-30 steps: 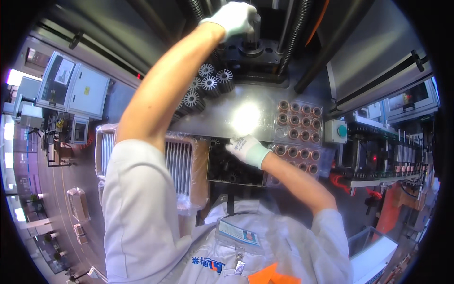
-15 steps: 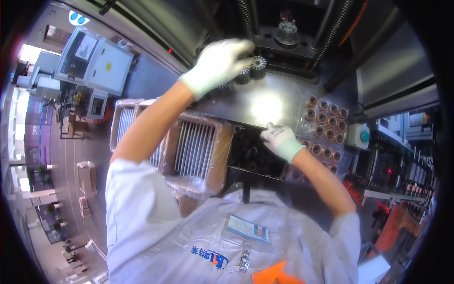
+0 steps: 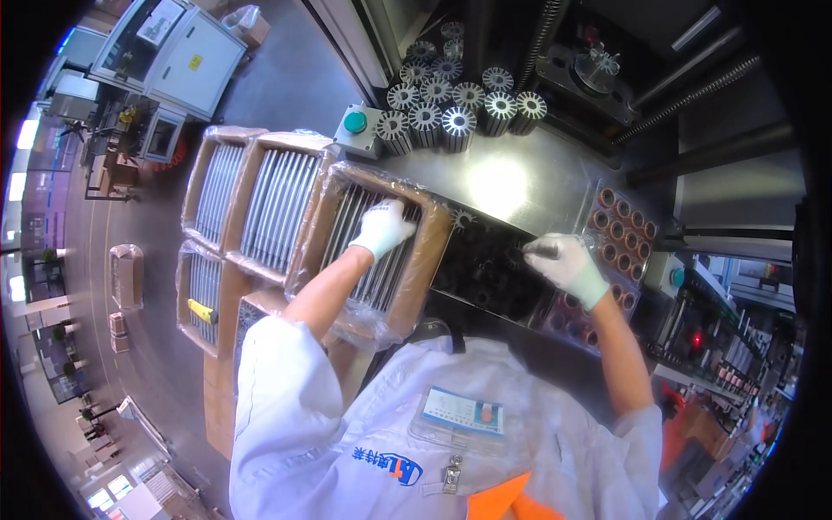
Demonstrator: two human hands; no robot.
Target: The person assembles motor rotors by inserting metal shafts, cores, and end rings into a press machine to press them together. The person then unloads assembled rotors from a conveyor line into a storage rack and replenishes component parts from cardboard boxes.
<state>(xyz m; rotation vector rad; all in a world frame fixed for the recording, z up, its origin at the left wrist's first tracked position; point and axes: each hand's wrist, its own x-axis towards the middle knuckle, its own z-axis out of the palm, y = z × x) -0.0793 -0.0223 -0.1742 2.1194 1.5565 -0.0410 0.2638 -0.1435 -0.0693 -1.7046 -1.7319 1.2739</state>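
Note:
My left hand (image 3: 382,229), in a white glove, reaches into the right-hand cardboard box (image 3: 438,251) of upright metal rods (image 3: 345,217). Its fingers curl down at the rods, and what lies between the fingertips is hidden. Over the right end of a dark tray (image 3: 468,299) is my gloved right hand (image 3: 568,267). Its fingers are bent around something dark, too small to make out. Dark slotted parts lie in the tray. Beside that hand, clear plastic trays (image 3: 582,212) hold copper-coloured rings (image 3: 616,231).
Several slotted metal cores (image 3: 458,123) stand upright on the metal worktop (image 3: 555,165), beside a box with a green button (image 3: 355,121). More rod-filled boxes (image 3: 276,208) adjoin on the left, one with a yellow-handled tool (image 3: 202,312). Machine fixture (image 3: 596,69) at the back right.
My left hand has come away from the slotted cores, back and down into the box of rods. My right hand stays near the dark tray, its fingers now bent. The whole view has shifted.

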